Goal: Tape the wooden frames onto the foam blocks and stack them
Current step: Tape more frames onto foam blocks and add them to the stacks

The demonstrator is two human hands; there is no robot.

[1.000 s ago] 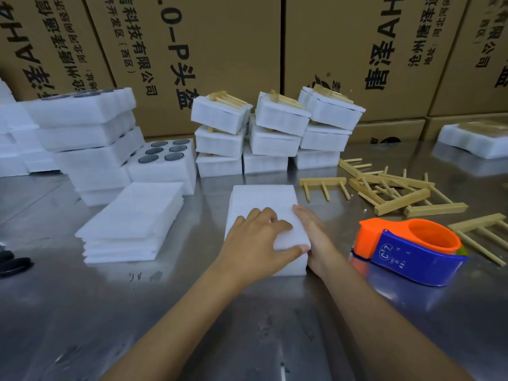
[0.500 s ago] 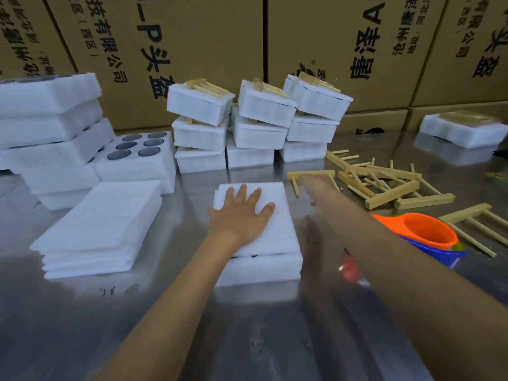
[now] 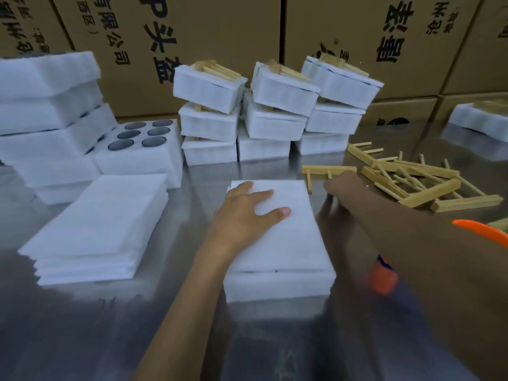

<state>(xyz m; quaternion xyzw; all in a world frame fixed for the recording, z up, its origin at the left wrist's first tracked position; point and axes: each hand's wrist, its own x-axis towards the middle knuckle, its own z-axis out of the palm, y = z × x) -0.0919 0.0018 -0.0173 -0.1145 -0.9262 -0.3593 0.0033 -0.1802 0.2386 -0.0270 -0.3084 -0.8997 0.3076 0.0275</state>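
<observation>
A white foam block (image 3: 280, 243) with a foam sheet on top lies on the steel table in front of me. My left hand (image 3: 244, 215) rests flat on its far left part, fingers straight. My right hand (image 3: 341, 185) reaches past the block's far right corner onto a single wooden frame (image 3: 321, 169). Its fingers bend down over the frame's pegs, and the back of the hand hides whether they grip it. More loose wooden frames (image 3: 417, 182) lie piled to the right. Three stacks of finished foam blocks (image 3: 275, 105) with frames on top stand behind.
An orange and blue tape dispenser (image 3: 479, 233) sits at the right, mostly behind my right forearm. Thin foam sheets (image 3: 96, 229) are stacked at the left, with foam blocks with round holes (image 3: 137, 144) behind them. Cardboard boxes (image 3: 220, 37) wall off the back.
My right hand left the foam block's near right edge and stretched forward to the single wooden frame. My left hand slid up the block and flattened out.
</observation>
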